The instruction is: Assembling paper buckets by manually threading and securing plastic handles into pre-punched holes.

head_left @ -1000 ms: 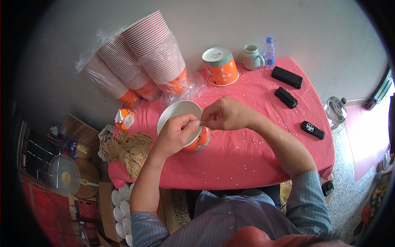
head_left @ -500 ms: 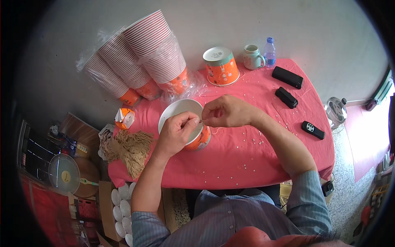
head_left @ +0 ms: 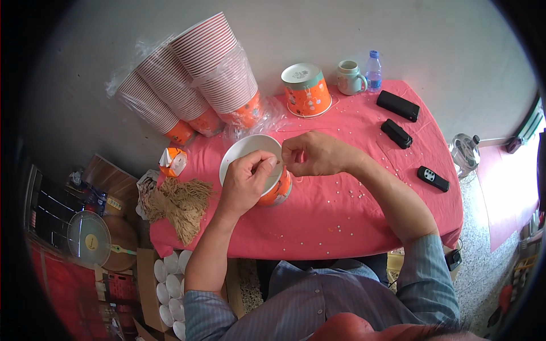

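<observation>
An orange paper bucket (head_left: 277, 195) with a white inside stands upright at the middle of the table. Over its open mouth, my left hand (head_left: 248, 181) is closed with thumb and forefinger pinched. My right hand (head_left: 319, 154) also pinches, just right of the left one above the rim. A small gap parts the two sets of fingertips. Whatever lies in either pinch is too thin or hidden to name. A bundle of tan cords (head_left: 181, 207) lies left of my left forearm.
Tall stacks of paper buckets (head_left: 210, 54) in plastic lean at the back left. An upturned bucket (head_left: 307, 98), a mug (head_left: 349, 79) and a bottle (head_left: 373, 72) stand at the back. Black devices (head_left: 397, 106) lie right. Small white beads (head_left: 352, 192) dot the pink tablecloth (head_left: 375, 230).
My fingertips, close together before, are now slightly apart. The right hand has shifted a little to the right; the bucket stays in place.
</observation>
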A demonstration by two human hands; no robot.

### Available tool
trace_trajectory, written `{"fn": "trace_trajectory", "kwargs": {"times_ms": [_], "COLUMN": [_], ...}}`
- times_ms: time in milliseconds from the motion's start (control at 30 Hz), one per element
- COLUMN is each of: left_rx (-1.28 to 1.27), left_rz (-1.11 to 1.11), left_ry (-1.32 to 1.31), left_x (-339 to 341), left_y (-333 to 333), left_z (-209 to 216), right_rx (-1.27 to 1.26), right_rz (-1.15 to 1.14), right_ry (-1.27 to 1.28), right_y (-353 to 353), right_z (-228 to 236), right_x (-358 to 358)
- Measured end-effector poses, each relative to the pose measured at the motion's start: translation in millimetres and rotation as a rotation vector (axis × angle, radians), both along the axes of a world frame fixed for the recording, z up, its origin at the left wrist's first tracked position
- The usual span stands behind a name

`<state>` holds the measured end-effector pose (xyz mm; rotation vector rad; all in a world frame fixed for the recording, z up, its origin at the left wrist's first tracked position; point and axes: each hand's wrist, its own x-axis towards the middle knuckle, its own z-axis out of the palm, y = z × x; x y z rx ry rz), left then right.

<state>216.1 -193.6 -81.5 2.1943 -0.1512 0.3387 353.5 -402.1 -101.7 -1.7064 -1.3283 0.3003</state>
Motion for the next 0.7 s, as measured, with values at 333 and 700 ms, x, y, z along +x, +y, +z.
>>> {"fn": "trace_trajectory", "kwargs": {"times_ms": [333,700], "left_rx": [0.103,0.174], "left_rz": [0.006,0.043], "left_ry": [-0.061,-0.294], "left_x": [-0.9,-5.5], "left_y": [5.2,-37.5], "left_z": [-5.9,12.1], "right_rx": [0.161,0.204], "right_rz": [0.029,0.013], "right_ry": [0.4,0.353], "right_y": [-19.6,-24.8], "right_z": [23.9,40.3], "right_x": [8.6,-11.3]}}
